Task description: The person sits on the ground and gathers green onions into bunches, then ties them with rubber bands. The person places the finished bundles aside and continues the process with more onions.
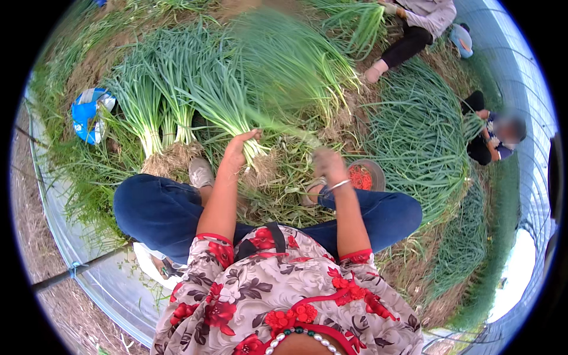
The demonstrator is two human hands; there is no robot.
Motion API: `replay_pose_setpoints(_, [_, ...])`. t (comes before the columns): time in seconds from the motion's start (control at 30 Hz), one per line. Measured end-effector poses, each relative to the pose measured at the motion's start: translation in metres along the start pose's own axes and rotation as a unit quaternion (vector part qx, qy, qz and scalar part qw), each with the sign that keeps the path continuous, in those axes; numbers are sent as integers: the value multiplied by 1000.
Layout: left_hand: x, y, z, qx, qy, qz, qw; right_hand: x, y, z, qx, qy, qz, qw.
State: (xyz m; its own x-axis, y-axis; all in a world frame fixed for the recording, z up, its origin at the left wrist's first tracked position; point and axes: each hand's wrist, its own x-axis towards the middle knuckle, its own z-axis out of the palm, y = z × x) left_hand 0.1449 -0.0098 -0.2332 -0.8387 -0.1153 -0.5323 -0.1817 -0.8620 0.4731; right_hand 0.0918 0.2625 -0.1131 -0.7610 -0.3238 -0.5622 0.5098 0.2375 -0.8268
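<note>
My left hand (239, 148) grips a bunch of scallions (230, 113) near its white lower stems, with the brown roots (259, 168) hanging below the hand. To the right, my right hand (329, 164) is motion-blurred and has a bracelet at the wrist. A blurred scallion stalk (306, 135) runs up and left from its fingers. Just right of that hand stands a metal bowl (378, 175) of red bands (359, 177), seemingly rubber bands. Several bundles of scallions (151, 120) lie to the left, roots towards me. Loose scallions (288, 71) are heaped ahead, partly blurred.
Cut leaves (284, 206) litter the ground between my shoes. A blue and white bag (92, 115) lies at the left. More scallions (417, 133) spread at the right. One person (426, 22) sits ahead right holding scallions; another person (492, 137) sits far right. Plastic sheeting edges the left.
</note>
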Motion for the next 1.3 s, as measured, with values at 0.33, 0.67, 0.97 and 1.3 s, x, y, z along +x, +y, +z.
replay_pose_setpoints(0.33, [-6,-42,7,-141,-71,-86,984,-1,-153,-3,-114,335,-511,784])
replay_pose_setpoints(0.67, [-9,-65,-20,-31,-14,-67,997,35,41,100,-570,-133,-105,804])
replay_pose_setpoints(0.97, [-12,-65,30,70,33,-1,997,66,80,84,-210,-236,88,945])
replay_pose_setpoints(1.3, [-20,-49,62,-16,135,-175,975,33,73,60,144,-217,238,936])
